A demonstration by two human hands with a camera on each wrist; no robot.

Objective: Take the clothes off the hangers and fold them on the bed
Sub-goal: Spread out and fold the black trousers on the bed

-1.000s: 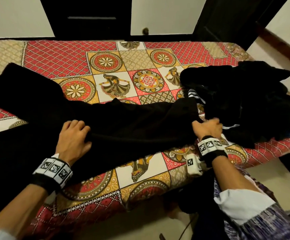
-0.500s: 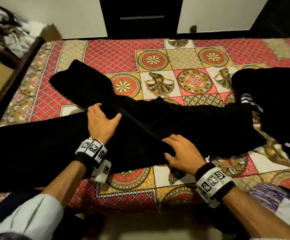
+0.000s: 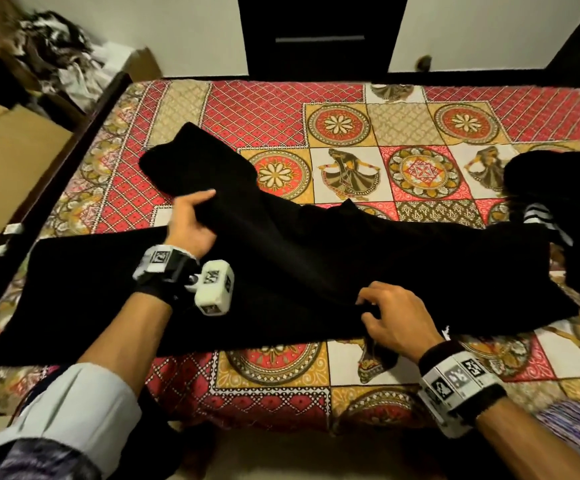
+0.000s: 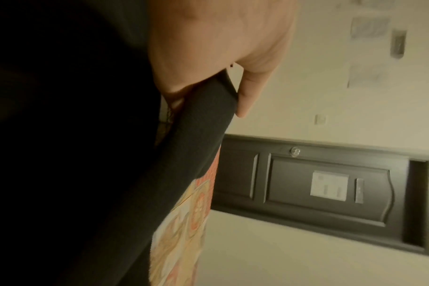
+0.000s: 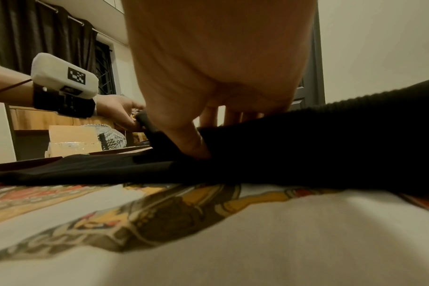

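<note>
Hands, left [image 3: 191,225] and right [image 3: 390,318], both pinch black garment [image 3: 316,265] on bed [image 3: 264,109].

Pale cream walls [image 3: 191,32] flank a dark panelled wooden door [image 3: 319,32]; dark curtains [image 5: 37,32] cover a barred window [image 5: 104,71].

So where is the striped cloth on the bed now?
In the head view the striped cloth lies at the right side of the bed, at the right end of the long black garment and beside the black pile.

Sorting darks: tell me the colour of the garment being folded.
Plain black garment, clearest in the head view.
</note>
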